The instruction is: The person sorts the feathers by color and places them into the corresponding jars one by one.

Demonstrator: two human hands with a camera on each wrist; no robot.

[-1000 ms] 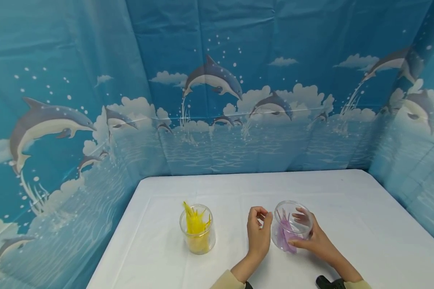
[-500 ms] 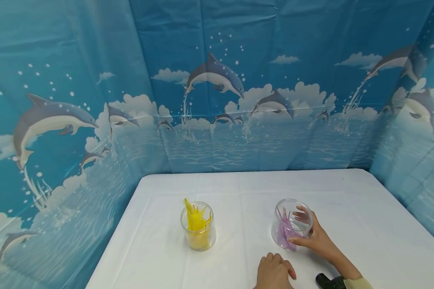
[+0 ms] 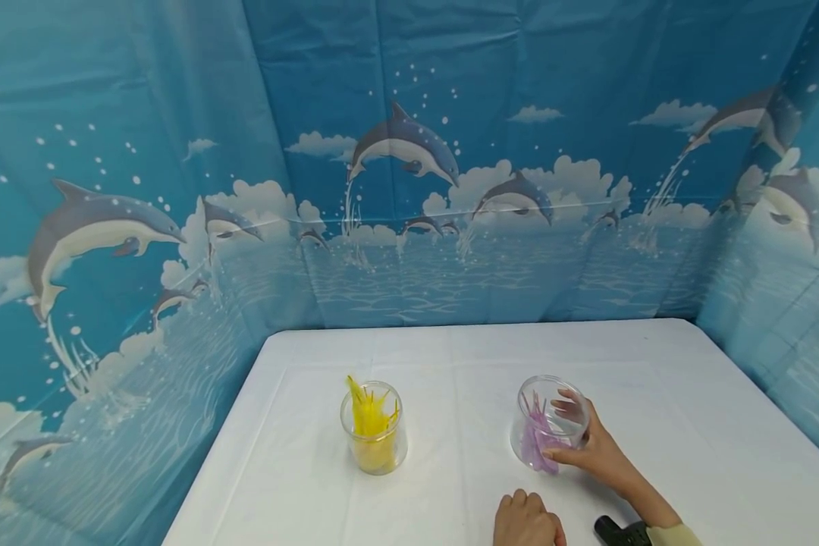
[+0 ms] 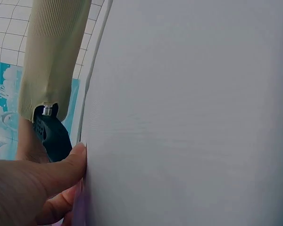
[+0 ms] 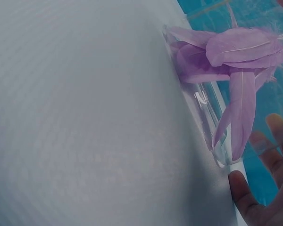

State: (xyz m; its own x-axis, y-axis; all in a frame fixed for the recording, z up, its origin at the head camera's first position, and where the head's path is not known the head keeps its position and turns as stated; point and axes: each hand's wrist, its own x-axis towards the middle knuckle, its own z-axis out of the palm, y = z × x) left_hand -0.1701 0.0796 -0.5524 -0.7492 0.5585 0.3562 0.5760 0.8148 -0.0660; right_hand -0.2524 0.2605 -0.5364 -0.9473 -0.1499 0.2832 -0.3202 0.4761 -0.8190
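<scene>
A clear jar (image 3: 569,438) with purple feathers (image 3: 538,444) stands upright on the right part of the table. My right hand (image 3: 597,453) holds its right side, thumb in front and fingers around the back. Seen close in the right wrist view, the purple feathers (image 5: 243,52) lean inside the jar, with quills toward the rim. My left hand (image 3: 528,523) rests loosely curled near the table's front edge, apart from the jar and holding nothing visible; most of its fingers are hidden beneath it. The left wrist view shows its thumb (image 4: 66,172) at the tabletop.
Another clear jar (image 3: 399,447), holding yellow feathers (image 3: 371,415), stands on the left half of the white table (image 3: 300,493). A black wrist device (image 3: 621,533) sits at my right wrist. Behind the table hangs a blue dolphin curtain (image 3: 409,280).
My left hand has drawn back from beside the purple-feather jar toward the table's front edge, its back turning upward. The right hand keeps its hold; both jars stay in place.
</scene>
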